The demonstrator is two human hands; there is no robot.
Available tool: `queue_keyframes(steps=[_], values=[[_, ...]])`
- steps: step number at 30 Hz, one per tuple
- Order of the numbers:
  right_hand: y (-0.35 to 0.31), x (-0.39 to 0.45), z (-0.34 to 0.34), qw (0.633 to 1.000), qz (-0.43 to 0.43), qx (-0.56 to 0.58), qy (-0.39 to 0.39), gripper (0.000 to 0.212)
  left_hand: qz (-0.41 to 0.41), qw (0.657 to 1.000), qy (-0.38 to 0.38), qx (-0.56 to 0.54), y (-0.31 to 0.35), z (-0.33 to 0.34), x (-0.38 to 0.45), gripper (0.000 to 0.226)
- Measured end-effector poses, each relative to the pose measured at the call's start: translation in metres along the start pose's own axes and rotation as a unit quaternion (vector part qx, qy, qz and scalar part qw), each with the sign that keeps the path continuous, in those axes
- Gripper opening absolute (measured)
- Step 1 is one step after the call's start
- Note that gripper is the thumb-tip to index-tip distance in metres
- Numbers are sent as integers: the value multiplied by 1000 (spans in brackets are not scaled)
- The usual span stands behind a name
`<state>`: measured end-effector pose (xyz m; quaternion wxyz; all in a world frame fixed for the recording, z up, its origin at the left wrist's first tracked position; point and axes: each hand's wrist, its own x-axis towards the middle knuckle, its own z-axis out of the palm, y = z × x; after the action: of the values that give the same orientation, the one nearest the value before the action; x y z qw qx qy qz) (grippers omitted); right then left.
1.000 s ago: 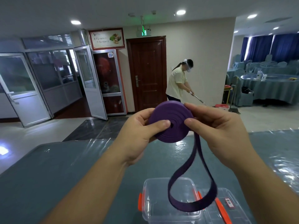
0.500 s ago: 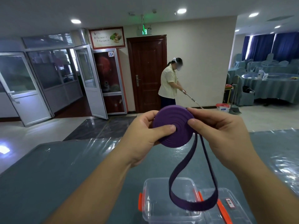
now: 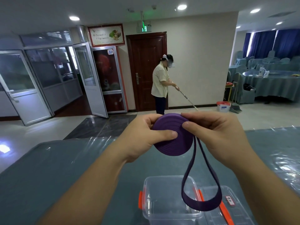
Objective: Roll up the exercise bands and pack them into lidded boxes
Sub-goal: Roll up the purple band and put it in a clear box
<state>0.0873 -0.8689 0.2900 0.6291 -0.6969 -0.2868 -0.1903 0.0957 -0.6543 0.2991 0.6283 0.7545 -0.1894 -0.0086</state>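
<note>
Both hands, left (image 3: 142, 137) and right (image 3: 217, 135), grip a coiled purple exercise band (image 3: 172, 135), its loose loop hanging straight down over an open clear box (image 3: 162, 207) on the surface (image 3: 65, 176).

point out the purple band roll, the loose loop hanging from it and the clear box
purple band roll (image 3: 172, 142), head view, on the coiled flat face
loose loop (image 3: 201, 204), head view, on the bottom of the hanging bend
clear box (image 3: 146, 184), head view, on its left rim

A single wide-angle view from the wearer's head faces forward and slightly down, close over both forearms and a covered table (image 3: 48, 168), with the room beyond stretching to a far wooden door (image 3: 146, 70).
</note>
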Motion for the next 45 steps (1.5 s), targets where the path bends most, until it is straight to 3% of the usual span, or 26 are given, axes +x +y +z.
queue_keyframes(steps=[5, 11, 17, 22, 28, 34, 39, 45], values=[[-1, -2, -3, 997, 8, 67, 33, 34, 7, 986, 46, -160, -8, 8, -1, 40], [0, -2, -2, 1000, 8, 16, 6, 31, 4, 999, 16, 36, 3, -2, -2, 42], [-4, 3, -5, 999, 15, 39, 7, 37, 11, 993, 62, -96, -5, 2, -2, 49], [-8, 5, -6, 998, 22, -33, -42, 31, -11, 999, 9, 37, 6, -6, -4, 43], [-5, 7, -9, 998, 23, 52, -14, 37, -7, 994, 55, -95, -1, -1, -4, 53], [-12, 7, -13, 999, 16, -16, -34, 34, 9, 999, 36, 16, 8, 1, -5, 42], [-9, 6, -14, 998, 14, 62, 1, 38, 16, 986, 81, -143, 4, 8, -3, 55], [-12, 5, -15, 999, 21, -12, -26, 34, 14, 999, 30, -22, 7, -4, -4, 46]])
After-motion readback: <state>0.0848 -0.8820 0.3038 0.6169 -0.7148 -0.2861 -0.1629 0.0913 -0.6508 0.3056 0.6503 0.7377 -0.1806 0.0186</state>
